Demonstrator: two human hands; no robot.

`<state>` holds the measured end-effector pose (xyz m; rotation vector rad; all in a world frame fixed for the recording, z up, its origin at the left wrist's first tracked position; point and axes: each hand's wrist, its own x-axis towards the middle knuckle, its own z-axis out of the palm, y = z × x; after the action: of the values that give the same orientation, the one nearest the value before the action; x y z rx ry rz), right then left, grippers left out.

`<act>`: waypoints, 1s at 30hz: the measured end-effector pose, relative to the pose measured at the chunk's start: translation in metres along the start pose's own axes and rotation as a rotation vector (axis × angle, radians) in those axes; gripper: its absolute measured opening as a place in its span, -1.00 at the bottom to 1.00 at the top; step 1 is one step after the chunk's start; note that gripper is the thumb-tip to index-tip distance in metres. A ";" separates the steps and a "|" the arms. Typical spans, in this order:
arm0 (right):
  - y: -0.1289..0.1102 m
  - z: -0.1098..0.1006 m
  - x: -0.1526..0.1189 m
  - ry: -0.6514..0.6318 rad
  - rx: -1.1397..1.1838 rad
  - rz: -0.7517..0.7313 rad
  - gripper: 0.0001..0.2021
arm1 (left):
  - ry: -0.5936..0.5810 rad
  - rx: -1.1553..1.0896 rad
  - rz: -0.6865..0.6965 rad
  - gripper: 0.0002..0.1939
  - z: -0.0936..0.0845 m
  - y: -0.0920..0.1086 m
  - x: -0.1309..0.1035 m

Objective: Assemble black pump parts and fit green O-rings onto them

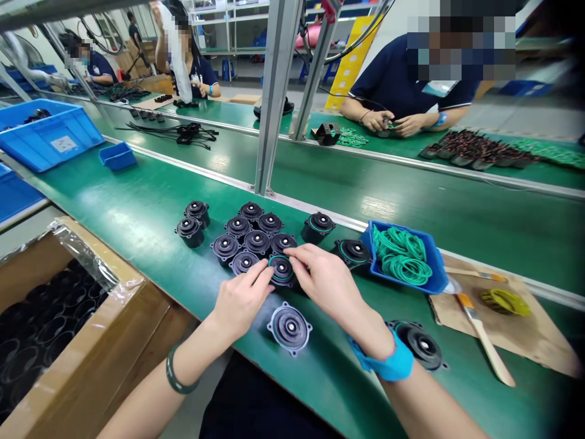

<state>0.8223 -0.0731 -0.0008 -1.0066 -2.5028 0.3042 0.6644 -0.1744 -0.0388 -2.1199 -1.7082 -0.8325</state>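
Both hands meet over a black round housing [280,269] at the near right of a cluster of several such housings [256,241]. A green ring lies around its top. My left hand [242,299] pinches at the ring's left side, and my right hand [322,277] pinches at its upper right. Nearer me sits a single housing [290,327] with a pale rim. Another housing [319,225] with a green ring stands behind my right hand, and one more [351,251] is beside the blue bin [439,268] of green rings [402,253].
A brush [487,344] and a yellow-green roll [505,302] lie by cardboard [543,329] at right. A metal post [269,97] rises behind the cluster. An open carton [105,341] stands lower left, a blue crate [50,140] upper left. Co-workers sit across the line.
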 end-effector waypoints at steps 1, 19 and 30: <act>0.000 0.000 -0.004 -0.001 -0.032 -0.037 -0.72 | 0.006 -0.008 0.009 -0.76 0.002 0.000 0.001; 0.001 -0.010 -0.024 -0.135 0.035 -0.209 -0.71 | -0.272 -0.143 0.001 -0.63 -0.022 -0.013 -0.001; 0.016 -0.011 -0.039 0.037 0.003 -0.384 -0.83 | 0.010 -0.114 0.145 -0.80 -0.013 -0.012 -0.006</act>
<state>0.8625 -0.0887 -0.0088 -0.5060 -2.5906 0.1694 0.6489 -0.1836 -0.0338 -2.2778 -1.5140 -0.9162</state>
